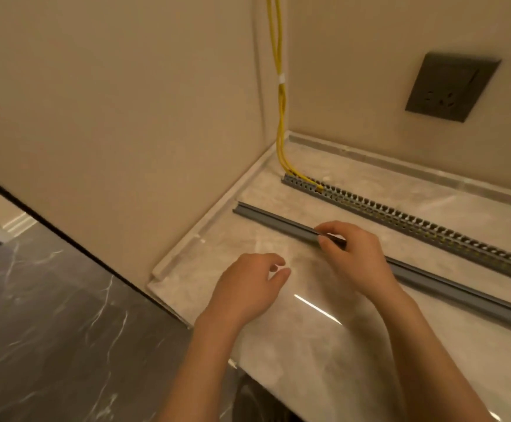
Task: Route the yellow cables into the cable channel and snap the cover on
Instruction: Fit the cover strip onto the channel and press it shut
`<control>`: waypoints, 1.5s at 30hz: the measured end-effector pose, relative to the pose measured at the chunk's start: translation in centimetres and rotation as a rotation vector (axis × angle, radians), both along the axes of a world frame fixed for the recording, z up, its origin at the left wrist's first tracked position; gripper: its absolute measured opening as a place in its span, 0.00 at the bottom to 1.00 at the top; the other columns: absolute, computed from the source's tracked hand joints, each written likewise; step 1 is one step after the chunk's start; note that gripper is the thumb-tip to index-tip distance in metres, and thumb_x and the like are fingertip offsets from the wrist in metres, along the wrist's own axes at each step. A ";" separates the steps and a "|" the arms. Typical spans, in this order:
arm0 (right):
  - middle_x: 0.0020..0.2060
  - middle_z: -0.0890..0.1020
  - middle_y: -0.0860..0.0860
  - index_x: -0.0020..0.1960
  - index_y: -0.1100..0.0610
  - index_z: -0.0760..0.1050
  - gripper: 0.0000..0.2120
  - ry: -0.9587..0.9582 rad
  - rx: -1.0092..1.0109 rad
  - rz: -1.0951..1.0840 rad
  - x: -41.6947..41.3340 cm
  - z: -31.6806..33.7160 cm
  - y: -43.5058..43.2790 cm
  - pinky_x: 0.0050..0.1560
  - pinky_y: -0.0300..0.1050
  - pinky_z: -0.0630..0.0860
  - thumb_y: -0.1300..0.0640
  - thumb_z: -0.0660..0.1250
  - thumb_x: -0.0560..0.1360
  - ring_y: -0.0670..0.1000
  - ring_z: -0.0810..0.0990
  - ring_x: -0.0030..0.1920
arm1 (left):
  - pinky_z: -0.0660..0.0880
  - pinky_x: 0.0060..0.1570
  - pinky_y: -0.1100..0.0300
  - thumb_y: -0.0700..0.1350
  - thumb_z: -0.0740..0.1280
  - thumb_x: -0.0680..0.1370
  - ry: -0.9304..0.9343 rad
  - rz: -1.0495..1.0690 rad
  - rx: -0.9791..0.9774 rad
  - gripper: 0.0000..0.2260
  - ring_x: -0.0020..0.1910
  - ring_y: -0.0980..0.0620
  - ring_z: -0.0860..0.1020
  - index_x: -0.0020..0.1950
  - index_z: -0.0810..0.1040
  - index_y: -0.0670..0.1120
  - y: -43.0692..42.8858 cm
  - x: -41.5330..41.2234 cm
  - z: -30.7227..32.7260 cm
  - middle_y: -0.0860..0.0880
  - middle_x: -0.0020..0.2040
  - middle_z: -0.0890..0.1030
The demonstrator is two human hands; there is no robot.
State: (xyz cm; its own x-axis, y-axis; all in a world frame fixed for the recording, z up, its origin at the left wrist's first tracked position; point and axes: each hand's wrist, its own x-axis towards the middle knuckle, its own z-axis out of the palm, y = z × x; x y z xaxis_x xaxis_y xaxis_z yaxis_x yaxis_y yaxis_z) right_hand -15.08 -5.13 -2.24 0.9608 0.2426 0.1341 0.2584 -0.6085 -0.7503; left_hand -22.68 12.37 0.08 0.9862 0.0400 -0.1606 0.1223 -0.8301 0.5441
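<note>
Two yellow cables (280, 95) hang down the wall corner and enter the left end of a grey slotted cable channel (406, 222) lying on the marble counter. Yellow shows through the slots along its length. In front of it lies the long grey cover (278, 220), parallel to the channel. My right hand (354, 254) pinches the cover near its left third, thumb and fingers closed on its edges. My left hand (248, 284) hovers just above the counter to the left, fingers loosely curled and apart, holding nothing.
A dark wall socket (452, 86) sits on the right wall above the channel. The light marble counter (309, 345) ends at a front edge, with dark marble floor (50, 330) below on the left. A low backsplash strip (400, 161) runs along the walls.
</note>
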 end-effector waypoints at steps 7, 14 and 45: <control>0.48 0.79 0.51 0.57 0.50 0.76 0.15 -0.017 -0.427 -0.009 2.5 -1.2 1.1 0.51 0.48 0.67 0.48 0.67 0.72 0.55 0.72 0.53 | 0.70 0.55 0.60 0.44 0.70 0.72 -0.225 0.073 -0.090 0.15 0.53 0.50 0.75 0.59 0.78 0.47 0.8 6.4 -1.9 0.48 0.55 0.77; 0.39 0.71 0.46 0.44 0.50 0.73 0.14 0.106 -0.493 -0.003 4.1 0.1 0.9 0.39 0.44 0.68 0.42 0.71 0.67 0.50 0.73 0.41 | 0.67 0.59 0.55 0.46 0.71 0.68 -0.174 -0.348 0.162 0.20 0.57 0.48 0.70 0.60 0.76 0.52 2.0 12.6 -2.9 0.51 0.56 0.76; 0.22 0.71 0.46 0.28 0.51 0.70 0.29 -0.071 -0.813 -0.343 5.9 4.4 -5.9 0.28 0.42 0.68 0.24 0.56 0.61 0.47 0.71 0.25 | 0.65 0.30 0.59 0.72 0.62 0.65 -0.357 -0.678 0.211 0.21 0.36 0.53 0.74 0.38 0.74 0.54 -1.4 19.7 0.9 0.55 0.34 0.75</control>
